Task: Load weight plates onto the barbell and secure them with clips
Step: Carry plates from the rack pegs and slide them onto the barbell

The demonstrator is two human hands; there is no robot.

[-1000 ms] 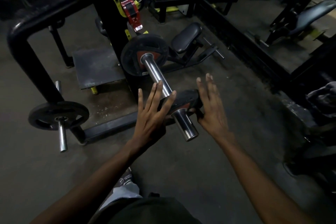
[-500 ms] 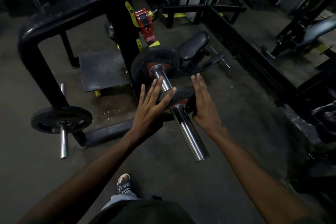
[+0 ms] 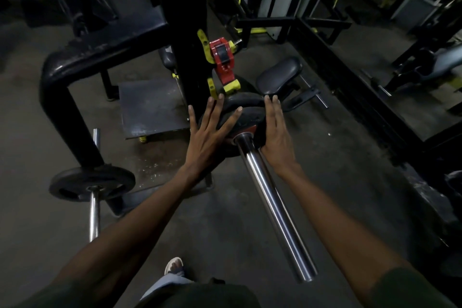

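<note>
head view: i see both hands flat against a small weight plate (image 3: 246, 121) threaded on the chrome barbell sleeve (image 3: 272, 199).
left hand (image 3: 210, 132): fingers straight and spread, palm pressing the plate's near face left of the sleeve; nothing is curled round it.
right hand (image 3: 276, 130): fingers straight and together, pressing the plate's right edge; likewise flat, not wrapped.
plate position: far up the sleeve, touching or just short of the larger plate (image 3: 243, 100) behind it; i cannot tell if a gap is left.
clip: a red clip (image 3: 222, 61) sits up by the black rack upright (image 3: 183, 32), well apart from both hands, not yet on the bar.
surroundings: a spare plate (image 3: 91, 182) rests on a storage peg at lower left.
risk: i judge fingertips reaching past the rim could get pinched between the two plates if the push lands hard; an uneven push could cock the plate and bind it on the sleeve; without the clip the plates could slide back out.
change: half a second ago the plate sat further down the sleeve with bare chrome showing beyond it; now that stretch is covered and much more sleeve shows on my side.
</note>
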